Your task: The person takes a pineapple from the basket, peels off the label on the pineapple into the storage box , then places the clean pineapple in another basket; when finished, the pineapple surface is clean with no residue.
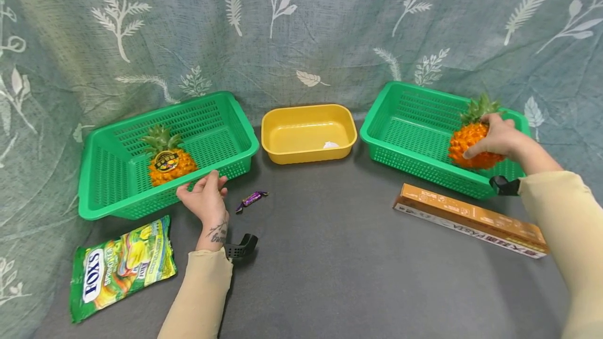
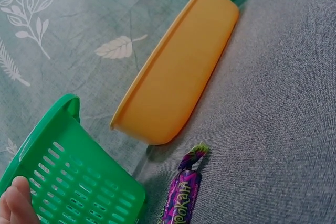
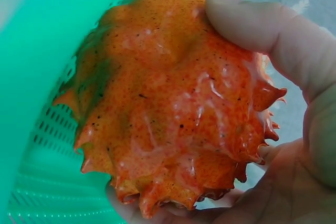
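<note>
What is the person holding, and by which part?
The right hand holds an orange pineapple-like fruit by its spiky body. The left hand touches the rim of the left green basket; whether that's a grip can't be told.

1. Held orange fruit: glossy, wet-looking skin, rough with pointed bumps.
2. Left green basket and right green basket: smooth, perforated plastic with a slight shine.
3. Yellow tub: smooth plastic, softly sheened.
4. Wrapped candy: shiny, crinkled film, twisted at the ends.
5. FOX'S bag: glossy, creased plastic film.
6. Long box: smooth printed card.
7. Grey table cover: matt cloth, finely ribbed.
8. Curtain: matt, wrinkled cloth.
9. Cream sleeves: matt, smooth cloth.
</note>
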`<state>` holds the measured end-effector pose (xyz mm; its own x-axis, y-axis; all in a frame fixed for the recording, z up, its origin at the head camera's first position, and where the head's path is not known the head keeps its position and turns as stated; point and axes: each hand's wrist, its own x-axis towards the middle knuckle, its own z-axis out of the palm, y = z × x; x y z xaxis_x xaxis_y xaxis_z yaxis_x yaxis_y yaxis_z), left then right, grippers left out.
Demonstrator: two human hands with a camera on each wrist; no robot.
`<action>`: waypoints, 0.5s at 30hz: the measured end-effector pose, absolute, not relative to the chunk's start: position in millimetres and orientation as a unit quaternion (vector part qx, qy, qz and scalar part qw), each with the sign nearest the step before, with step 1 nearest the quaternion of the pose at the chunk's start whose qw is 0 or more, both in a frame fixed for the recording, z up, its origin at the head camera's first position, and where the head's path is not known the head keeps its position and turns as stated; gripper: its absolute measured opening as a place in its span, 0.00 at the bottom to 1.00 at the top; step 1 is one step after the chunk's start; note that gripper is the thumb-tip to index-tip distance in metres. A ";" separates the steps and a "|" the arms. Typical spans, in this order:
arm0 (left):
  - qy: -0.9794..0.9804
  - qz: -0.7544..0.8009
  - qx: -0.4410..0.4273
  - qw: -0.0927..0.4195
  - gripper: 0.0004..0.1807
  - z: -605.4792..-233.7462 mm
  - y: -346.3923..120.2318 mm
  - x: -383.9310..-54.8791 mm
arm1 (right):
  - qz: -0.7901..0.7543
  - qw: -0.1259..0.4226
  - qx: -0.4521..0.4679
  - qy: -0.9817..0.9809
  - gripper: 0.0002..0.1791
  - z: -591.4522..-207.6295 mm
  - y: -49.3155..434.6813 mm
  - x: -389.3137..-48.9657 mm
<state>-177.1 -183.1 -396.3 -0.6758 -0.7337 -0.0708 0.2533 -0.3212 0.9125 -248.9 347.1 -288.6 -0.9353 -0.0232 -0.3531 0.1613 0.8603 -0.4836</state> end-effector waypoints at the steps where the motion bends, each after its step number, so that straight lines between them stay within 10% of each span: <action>1: -0.487 -0.775 0.247 0.318 0.29 -396.3 -183.1 -177.3 | -0.261 0.177 0.035 0.948 0.63 -288.6 346.9 -248.2; 15: -0.483 -0.778 0.243 0.321 0.28 -396.4 -182.7 -178.1 | -0.273 0.226 0.044 0.934 0.60 -295.0 349.5 -243.0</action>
<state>-178.1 -182.7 -396.4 -0.6761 -0.7337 -0.0678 0.2647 -0.3277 0.9070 -243.0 349.5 -295.0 -0.8936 -0.0404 -0.4471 0.2064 0.8475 -0.4890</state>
